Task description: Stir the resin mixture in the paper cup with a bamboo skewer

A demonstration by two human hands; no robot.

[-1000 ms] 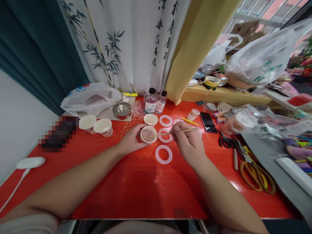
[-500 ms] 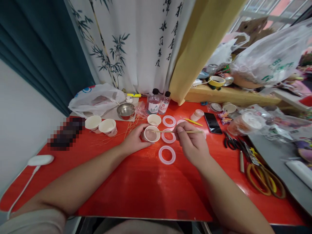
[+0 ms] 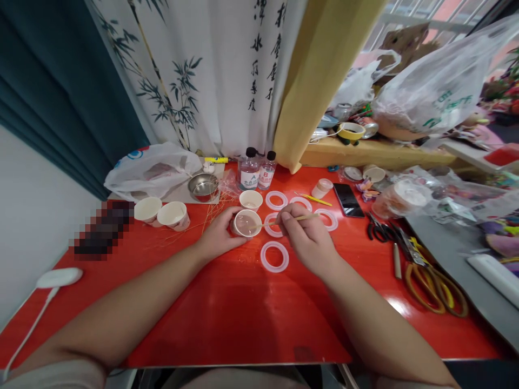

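A red worktop [image 3: 227, 324] carried everything. At 12 o'clock from the hands stood two plastic bottles [image 3: 257, 174] labelled A and B, and at 3 o'clock lay yellow-handled scissors [image 3: 430, 289]. The left hand [image 3: 217, 235] held a paper cup [image 3: 246, 223] of pale liquid near the worktop's middle, its left fingers [image 3: 225, 216] wrapped firmly around the side. At 5 o'clock from the cup lay a silicone ring mold [image 3: 274, 256]. The right hand [image 3: 306, 237] pinched a thin wooden stick [image 3: 298, 218] between its right fingers [image 3: 286, 216], the tip at the cup's rim. A hard stroke or slackened left grip could have tipped the cup, spilling liquid across the mold.
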